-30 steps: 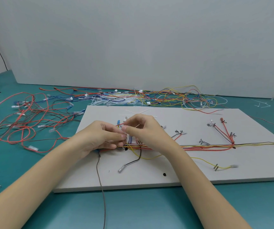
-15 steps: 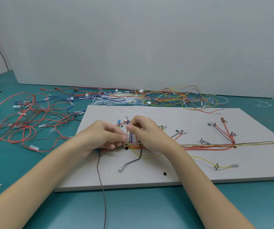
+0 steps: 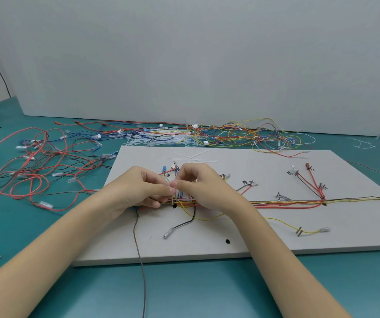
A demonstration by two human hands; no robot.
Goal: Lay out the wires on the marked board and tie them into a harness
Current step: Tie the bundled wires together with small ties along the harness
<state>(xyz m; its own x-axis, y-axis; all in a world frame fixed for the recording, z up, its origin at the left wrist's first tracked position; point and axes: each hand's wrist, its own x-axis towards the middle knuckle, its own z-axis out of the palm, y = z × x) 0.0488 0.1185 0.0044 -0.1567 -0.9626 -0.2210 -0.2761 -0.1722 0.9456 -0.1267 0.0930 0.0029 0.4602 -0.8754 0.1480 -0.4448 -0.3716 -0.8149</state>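
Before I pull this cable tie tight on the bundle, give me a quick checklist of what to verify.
1. Both hands on the tie: left hand and right hand pinch a white cable tie between their fingertips. Ok.
2. Tail threaded through the head: hidden by fingers. Cannot tell.
3. Wire bundle lies flat along the board. Ok.
4. Yellow wire and black wire branch off below the trunk, apart from the tie. Ok.
5. Spare ties lie on the board within reach. Ok.
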